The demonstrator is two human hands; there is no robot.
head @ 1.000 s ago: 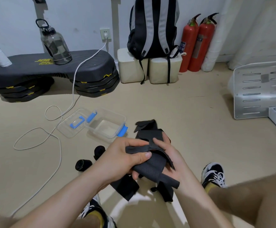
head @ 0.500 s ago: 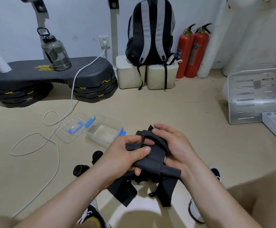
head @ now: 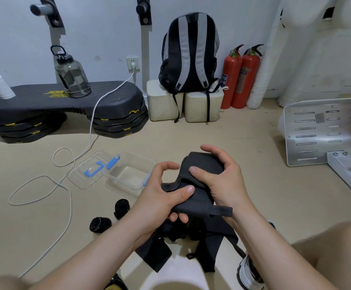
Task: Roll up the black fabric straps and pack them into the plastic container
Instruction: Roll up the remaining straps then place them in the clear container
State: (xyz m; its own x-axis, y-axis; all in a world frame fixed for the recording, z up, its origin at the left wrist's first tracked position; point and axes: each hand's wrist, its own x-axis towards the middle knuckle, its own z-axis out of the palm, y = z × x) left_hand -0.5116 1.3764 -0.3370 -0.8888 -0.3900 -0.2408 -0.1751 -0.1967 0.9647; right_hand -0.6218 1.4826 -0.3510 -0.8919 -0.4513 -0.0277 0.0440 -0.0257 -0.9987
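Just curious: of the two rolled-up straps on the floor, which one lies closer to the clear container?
The right-hand roll, just short of the container; the other roll sits lower left, nearer the person.

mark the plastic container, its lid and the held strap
plastic container (head: 126, 188): head view, on its near wall
lid (head: 91, 170): head view, on the blue clip at its middle
held strap (head: 204, 164): head view, on the upper fold
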